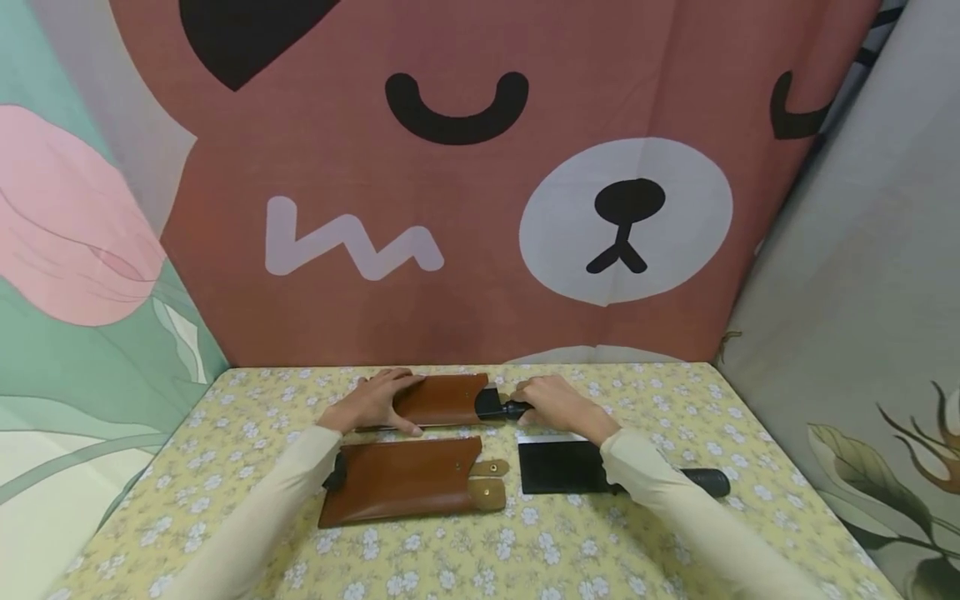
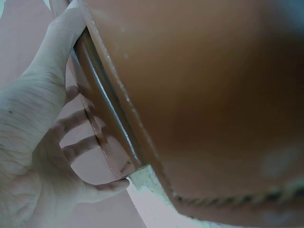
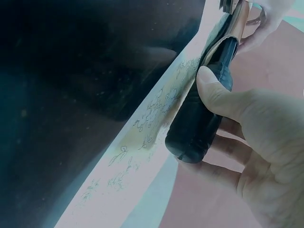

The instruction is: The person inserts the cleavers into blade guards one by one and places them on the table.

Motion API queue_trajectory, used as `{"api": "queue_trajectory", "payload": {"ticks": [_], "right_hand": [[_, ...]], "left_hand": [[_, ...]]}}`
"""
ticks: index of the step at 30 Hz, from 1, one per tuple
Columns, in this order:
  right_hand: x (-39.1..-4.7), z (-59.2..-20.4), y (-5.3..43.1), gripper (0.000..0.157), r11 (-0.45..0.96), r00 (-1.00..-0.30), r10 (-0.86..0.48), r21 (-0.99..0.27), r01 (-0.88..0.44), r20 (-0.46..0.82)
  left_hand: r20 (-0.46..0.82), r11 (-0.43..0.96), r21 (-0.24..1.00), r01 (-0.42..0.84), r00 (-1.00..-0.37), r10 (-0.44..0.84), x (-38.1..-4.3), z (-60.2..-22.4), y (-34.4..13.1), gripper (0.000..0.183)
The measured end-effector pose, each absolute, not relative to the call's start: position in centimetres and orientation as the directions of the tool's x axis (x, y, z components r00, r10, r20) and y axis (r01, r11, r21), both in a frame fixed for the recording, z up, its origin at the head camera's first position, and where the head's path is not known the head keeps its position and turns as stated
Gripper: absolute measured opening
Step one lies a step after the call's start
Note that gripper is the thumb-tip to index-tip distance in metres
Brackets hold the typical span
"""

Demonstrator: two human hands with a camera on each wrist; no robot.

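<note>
Toward the back of the table lies a brown leather sheath, with the black root of a cleaver's blade showing at its right end. My right hand grips that cleaver's black handle, thumb on top and fingers curled beneath. On the sheath's left part, my left hand holds across it, thumb at the near edge and fingers toward the far edge. A second brown sheath with two snap straps lies nearer. Under my right forearm rests another cleaver, its dark blade pointing left.
The table wears a yellow floral cloth. A brown curtain with a bear face hangs behind its back edge. Patterned curtains stand on the left and right.
</note>
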State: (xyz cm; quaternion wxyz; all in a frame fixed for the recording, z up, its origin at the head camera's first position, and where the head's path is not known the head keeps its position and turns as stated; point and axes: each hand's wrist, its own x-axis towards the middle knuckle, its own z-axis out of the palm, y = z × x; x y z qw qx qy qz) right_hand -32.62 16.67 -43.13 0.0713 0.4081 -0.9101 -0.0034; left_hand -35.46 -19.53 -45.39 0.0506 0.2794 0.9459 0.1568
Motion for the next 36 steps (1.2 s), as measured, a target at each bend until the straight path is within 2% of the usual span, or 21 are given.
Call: {"api": "queue_trajectory", "payload": {"ticks": [6, 13, 20, 28, 36], "right_hand": [[-32.8, -43.3, 16.2, 0.024, 0.672, -0.663, -0.738, 0.053, -0.738, 0.124], [-32.6, -44.0, 15.5, 0.032, 0.652, -0.643, -0.756, 0.053, -0.756, 0.127], [-32.8, -43.6, 14.9, 0.027, 0.657, -0.645, -0.752, 0.074, -0.75, 0.133], [-32.9, -43.6, 14.8, 0.022, 0.655, -0.644, -0.754, 0.077, -0.751, 0.134], [-32.7, -43.2, 14.6, 0.023, 0.651, -0.637, -0.757, 0.09, -0.754, 0.141]], "left_hand": [[-0.014, 0.804, 0.318, 0.502, -0.846, 0.533, -35.3, -45.2, -19.4, 0.108], [-0.032, 0.816, 0.306, 0.491, -0.851, 0.524, -35.4, -45.8, -19.3, 0.11], [-0.028, 0.81, 0.322, 0.49, -0.85, 0.526, -35.7, -45.3, -19.1, 0.11], [-0.034, 0.818, 0.275, 0.506, -0.845, 0.534, -36.0, -44.8, -18.8, 0.113], [-0.092, 0.82, 0.297, 0.489, -0.84, 0.534, -36.2, -44.5, -18.6, 0.115]]}}
